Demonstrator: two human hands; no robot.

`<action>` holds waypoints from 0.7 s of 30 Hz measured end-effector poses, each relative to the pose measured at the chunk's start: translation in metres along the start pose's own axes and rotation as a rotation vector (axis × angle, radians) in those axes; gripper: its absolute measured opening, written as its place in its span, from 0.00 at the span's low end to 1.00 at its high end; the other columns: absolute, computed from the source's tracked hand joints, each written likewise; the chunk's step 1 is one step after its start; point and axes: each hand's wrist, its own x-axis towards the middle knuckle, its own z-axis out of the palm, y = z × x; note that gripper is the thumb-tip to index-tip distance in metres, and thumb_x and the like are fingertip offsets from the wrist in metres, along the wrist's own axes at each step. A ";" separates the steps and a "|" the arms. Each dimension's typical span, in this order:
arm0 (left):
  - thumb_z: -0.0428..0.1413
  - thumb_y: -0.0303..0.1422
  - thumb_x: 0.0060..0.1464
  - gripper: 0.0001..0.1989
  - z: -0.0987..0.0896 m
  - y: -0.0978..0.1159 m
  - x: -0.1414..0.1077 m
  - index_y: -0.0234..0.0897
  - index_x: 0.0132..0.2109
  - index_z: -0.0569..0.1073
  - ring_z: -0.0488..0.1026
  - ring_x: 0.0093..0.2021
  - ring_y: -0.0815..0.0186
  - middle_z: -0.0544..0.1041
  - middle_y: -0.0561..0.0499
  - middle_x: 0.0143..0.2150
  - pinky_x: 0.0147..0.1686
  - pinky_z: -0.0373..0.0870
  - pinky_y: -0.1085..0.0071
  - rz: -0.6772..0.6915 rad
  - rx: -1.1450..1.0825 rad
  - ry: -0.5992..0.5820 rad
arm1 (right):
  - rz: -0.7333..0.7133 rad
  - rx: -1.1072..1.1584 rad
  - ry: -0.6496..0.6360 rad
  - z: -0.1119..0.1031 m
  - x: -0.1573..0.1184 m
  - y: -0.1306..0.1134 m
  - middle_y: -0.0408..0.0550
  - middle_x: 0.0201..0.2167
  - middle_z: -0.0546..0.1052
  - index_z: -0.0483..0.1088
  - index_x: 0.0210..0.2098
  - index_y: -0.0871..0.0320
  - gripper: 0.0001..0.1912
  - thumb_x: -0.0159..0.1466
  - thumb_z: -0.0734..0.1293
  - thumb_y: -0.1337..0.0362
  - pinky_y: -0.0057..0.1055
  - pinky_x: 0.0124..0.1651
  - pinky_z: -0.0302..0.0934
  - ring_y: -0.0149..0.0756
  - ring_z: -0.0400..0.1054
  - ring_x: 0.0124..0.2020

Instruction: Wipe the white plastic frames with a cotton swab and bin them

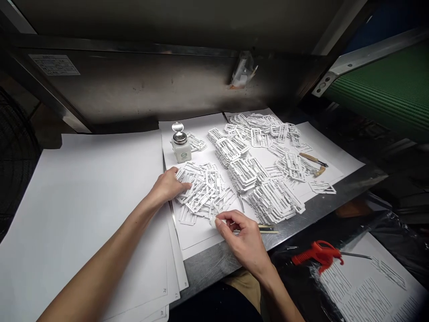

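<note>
At the left edge of a loose pile of thin white frame-shaped parts (pixel 201 192), my left hand (pixel 167 185) pinches one of the parts between thumb and fingers. My right hand (pixel 246 239) is closed near the table's front edge, its thumb and forefinger on a small white wad (pixel 213 222); what it is made of I cannot make out. Behind the pile stands a white square dispenser bottle (pixel 182 152) with its metal lid raised. Neat stacks of the same parts (pixel 273 201) lie to the right of the pile.
Large white sheets (pixel 100 188) cover the left side. Two tools with tan handles (pixel 309 157) lie on the right, beside more parts. A thin metal tool (pixel 241 203) and a dark stick (pixel 268 229) lie near my right hand. A red air gun (pixel 318 255) rests lower right.
</note>
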 end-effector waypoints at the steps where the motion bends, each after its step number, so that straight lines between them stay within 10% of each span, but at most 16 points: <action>1: 0.65 0.34 0.29 0.25 0.002 0.001 0.002 0.35 0.40 0.71 0.72 0.36 0.55 0.75 0.46 0.36 0.31 0.67 0.68 -0.004 -0.016 -0.002 | 0.001 -0.001 0.002 0.000 -0.001 0.000 0.42 0.29 0.71 0.72 0.33 0.55 0.09 0.60 0.63 0.58 0.26 0.32 0.58 0.28 0.62 0.28; 8: 0.62 0.31 0.35 0.20 -0.009 0.008 -0.011 0.33 0.40 0.70 0.73 0.34 0.58 0.75 0.46 0.35 0.29 0.69 0.69 -0.030 -0.246 0.007 | 0.017 0.003 0.027 -0.006 -0.002 0.007 0.42 0.30 0.71 0.72 0.33 0.55 0.09 0.60 0.64 0.57 0.26 0.32 0.58 0.28 0.62 0.28; 21: 0.64 0.41 0.43 0.25 0.004 -0.030 -0.140 0.39 0.48 0.69 0.71 0.42 0.59 0.74 0.49 0.39 0.43 0.67 0.67 -0.086 -0.362 0.036 | -0.153 0.070 0.086 0.002 0.003 0.000 0.47 0.37 0.73 0.72 0.41 0.57 0.10 0.62 0.63 0.62 0.29 0.39 0.64 0.32 0.66 0.36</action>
